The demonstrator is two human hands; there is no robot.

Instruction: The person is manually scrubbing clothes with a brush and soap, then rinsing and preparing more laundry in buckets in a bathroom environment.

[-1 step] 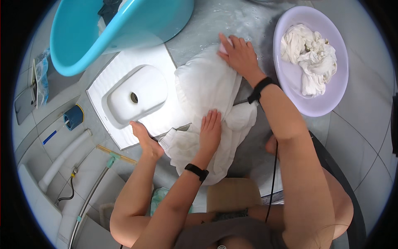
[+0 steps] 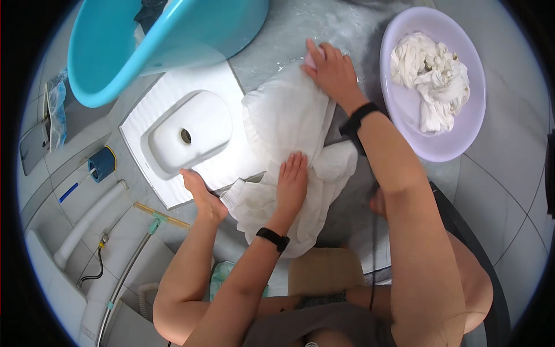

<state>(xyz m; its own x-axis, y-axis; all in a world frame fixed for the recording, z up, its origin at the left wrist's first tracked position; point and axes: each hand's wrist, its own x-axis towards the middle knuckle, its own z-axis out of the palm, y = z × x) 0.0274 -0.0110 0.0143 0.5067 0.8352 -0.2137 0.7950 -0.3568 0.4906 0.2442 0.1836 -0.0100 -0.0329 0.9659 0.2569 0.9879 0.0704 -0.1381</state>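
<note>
A wet white garment [image 2: 286, 118] lies spread over the grey floor and the edge of the squat toilet. Its gathered edge is toward my left foot. My left hand [image 2: 292, 184] rests flat on the cloth near its middle, fingers stretched out. At the garment's far end, my right hand [image 2: 334, 72] is closed around a pale pink bar of soap [image 2: 315, 56]. The soap is at the cloth's far edge, partly hidden by my fingers; I cannot tell whether it touches the cloth.
A squat toilet [image 2: 231, 87] is set in the floor at left. Beyond it stands a large turquoise tub [image 2: 110, 87]. To the right, a lilac basin [image 2: 404, 110] holds crumpled white cloth [image 2: 439, 87]. A toilet brush holder [image 2: 103, 163] and a squeegee [image 2: 159, 217] are at far left.
My right hand has moved slightly away from me with the soap. My left hand stays in place on the garment.
</note>
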